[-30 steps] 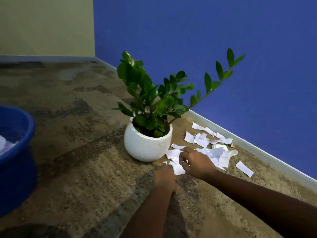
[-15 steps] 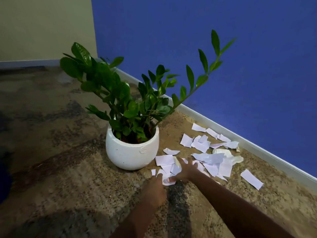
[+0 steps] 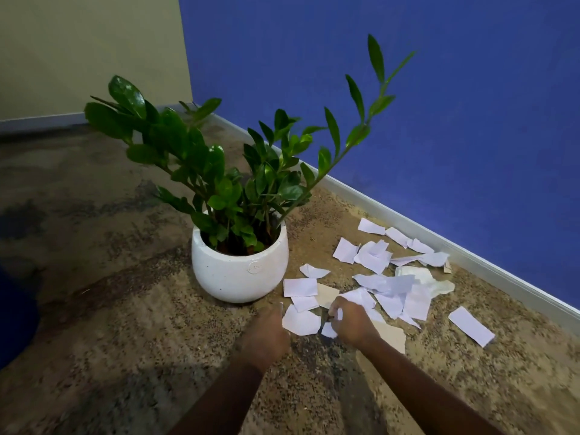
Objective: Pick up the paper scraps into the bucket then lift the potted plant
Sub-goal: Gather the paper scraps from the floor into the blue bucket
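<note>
Two bare forearms reach in from the bottom edge.

Left hand (image 3: 266, 335): blurred, back up, fingers bent down at the floor (image 3: 131, 356). It is just left of the nearest white piece. Cannot tell if it holds anything.

Right hand (image 3: 351, 324): fingers curled, pinching a small white scrap (image 3: 339, 314) at the near edge of the litter.

Scraps (image 3: 392, 287): thin flat paper, mostly white, a few cream. Some are cut rectangles, others torn with ragged edges, one crumpled. They overlap in a loose spread from the hands out to the baseboard (image 3: 470, 262). One rectangle lies apart to the right.

Plant (image 3: 219, 171): glossy dark green oval leaves on thick stems, one long stem leaning toward the blue wall (image 3: 439, 120). It stands upright in a round, matte white pot (image 3: 240, 274) with a small embossed disc. The pot is just beyond the left hand and just left of the scraps.

Floor is speckled tan, mottled with dark patches.

Bucket (image 3: 14, 324): only a dark blue edge, far left, well apart from both hands.

Beige wall (image 3: 88, 51) behind.
</note>
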### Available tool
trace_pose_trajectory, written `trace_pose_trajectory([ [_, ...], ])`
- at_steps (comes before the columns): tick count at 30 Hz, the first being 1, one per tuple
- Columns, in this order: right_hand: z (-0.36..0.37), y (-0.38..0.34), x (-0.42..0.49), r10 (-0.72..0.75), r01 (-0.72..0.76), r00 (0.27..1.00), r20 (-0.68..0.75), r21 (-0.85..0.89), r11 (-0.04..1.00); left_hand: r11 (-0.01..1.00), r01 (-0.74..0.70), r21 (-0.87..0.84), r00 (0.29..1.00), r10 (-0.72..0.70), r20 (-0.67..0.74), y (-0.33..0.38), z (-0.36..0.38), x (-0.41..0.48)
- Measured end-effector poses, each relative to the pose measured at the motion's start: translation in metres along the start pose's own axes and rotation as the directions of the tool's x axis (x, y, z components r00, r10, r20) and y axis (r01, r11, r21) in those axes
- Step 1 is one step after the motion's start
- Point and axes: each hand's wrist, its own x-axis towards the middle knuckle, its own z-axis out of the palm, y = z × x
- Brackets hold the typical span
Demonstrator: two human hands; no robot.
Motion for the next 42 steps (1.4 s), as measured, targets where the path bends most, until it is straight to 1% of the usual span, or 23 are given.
trace_pose_trajectory([
  [3,-0.018,0.0,0.004,0.008,0.011,0.996,-0.084,0.221,0.975,0.998,-0.015,0.054,1.0,0.015,-0.004,0.007,0.009,0.015],
  [5,-0.029,-0.005,0.015,0.027,0.019,0.99,-0.142,0.316,0.949,0.993,-0.036,0.116,0.999,0.036,0.002,0.013,0.014,0.025],
  [7,-0.036,-0.014,0.031,0.031,0.021,0.991,-0.134,0.37,0.929,0.978,-0.077,0.193,0.997,0.072,0.032,0.017,0.018,0.037],
  [8,-0.037,-0.017,0.041,0.019,0.021,0.994,-0.11,0.35,0.937,0.97,-0.096,0.223,0.995,0.086,0.056,0.019,0.019,0.043],
  [9,-0.036,-0.02,0.05,0.0,0.023,0.997,-0.079,0.294,0.956,0.963,-0.113,0.247,0.992,0.097,0.078,0.02,0.019,0.049],
  [12,-0.03,-0.027,0.076,-0.036,0.036,0.999,0.004,0.067,0.997,0.946,-0.148,0.287,0.987,0.125,0.098,0.019,0.02,0.068],
  [14,-0.024,-0.03,0.088,-0.054,0.058,0.998,0.044,-0.094,0.994,0.944,-0.162,0.287,0.986,0.144,0.082,0.017,0.018,0.079],
  [16,-0.019,-0.032,0.096,-0.013,0.032,0.995,0.096,-0.2,0.979,0.951,-0.173,0.258,0.984,0.158,0.077,0.014,0.016,0.088],
  [18,-0.014,-0.034,0.101,0.039,-0.001,0.991,0.13,-0.283,0.959,0.966,-0.18,0.187,0.983,0.167,0.082,0.013,0.015,0.094],
  [21,-0.01,-0.037,0.105,0.041,0.028,0.988,0.15,-0.431,0.902,0.977,-0.184,0.112,0.983,0.18,0.041,0.013,0.018,0.097],
  [24,-0.011,-0.035,0.105,0.047,0.04,0.981,0.19,-0.429,0.902,0.969,-0.203,0.143,0.977,0.209,-0.032,0.012,0.022,0.095],
  [26,-0.013,-0.031,0.099,0.017,0.077,0.974,0.226,-0.396,0.915,0.943,-0.208,0.258,0.972,0.228,-0.051,0.012,0.023,0.092],
  [28,-0.015,-0.024,0.087,-0.019,0.116,0.964,0.264,-0.359,0.926,0.885,-0.213,0.413,0.966,0.253,-0.044,0.012,0.026,0.086],
  [31,-0.013,-0.012,0.061,-0.033,0.156,0.95,0.31,-0.384,0.91,0.799,-0.23,0.556,0.954,0.298,-0.034,0.012,0.029,0.074],
  [33,-0.008,-0.004,0.043,-0.031,0.136,0.967,0.255,-0.405,0.904,0.783,-0.232,0.577,0.951,0.306,-0.034,0.011,0.03,0.067],
  [34,-0.006,0.0,0.035,-0.06,0.136,0.977,0.207,-0.379,0.915,0.784,-0.231,0.576,0.952,0.305,-0.034,0.01,0.029,0.064],
  [36,-0.001,0.007,0.023,-0.149,0.177,0.98,0.13,-0.246,0.953,0.796,-0.215,0.566,0.958,0.285,-0.038,0.01,0.028,0.057],
  [38,0.003,0.009,0.011,-0.177,0.187,0.979,0.103,-0.107,0.976,0.814,-0.191,0.549,0.965,0.259,-0.049,0.01,0.026,0.049],
  [39,0.004,0.009,0.005,-0.177,0.187,0.979,0.103,-0.099,0.977,0.821,-0.183,0.541,0.967,0.25,-0.054,0.011,0.026,0.044],
  [42,0.01,0.007,-0.008,-0.2,0.222,0.972,0.122,-0.215,0.951,0.837,-0.18,0.517,0.967,0.247,-0.063,0.013,0.024,0.028],
])
